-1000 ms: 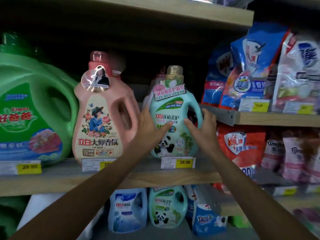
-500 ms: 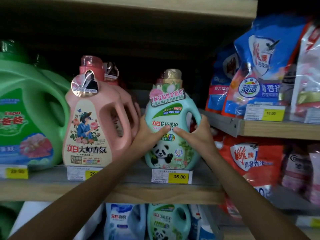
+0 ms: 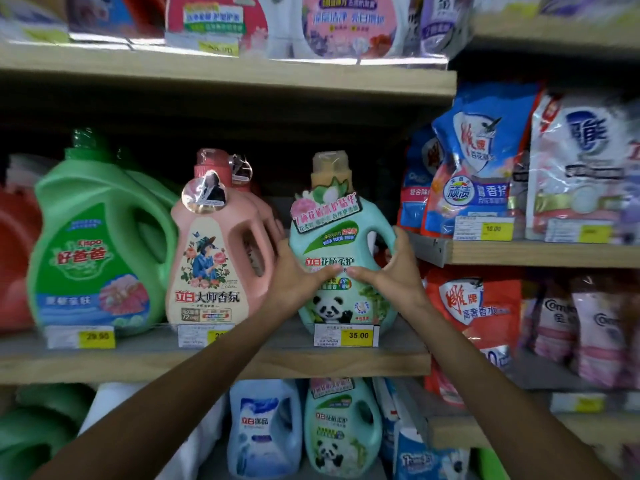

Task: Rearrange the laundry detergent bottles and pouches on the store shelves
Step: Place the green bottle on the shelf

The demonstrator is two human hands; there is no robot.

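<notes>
Teal panda bottle (image 3: 332,237) stands gripped between left hand (image 3: 298,280) and right hand (image 3: 394,275).

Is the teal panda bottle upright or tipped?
Upright: teal panda bottle stands cap-up on the shelf, left hand and right hand gripping it.

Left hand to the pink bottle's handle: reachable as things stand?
Probably yes, once it lets go: the left hand grips the teal panda bottle, and the pink bottle stands beside it, handle side facing, nothing between.

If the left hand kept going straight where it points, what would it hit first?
The teal panda bottle: the left hand grips its side, next to the pink bottle. Depth behind is unclear.
</notes>
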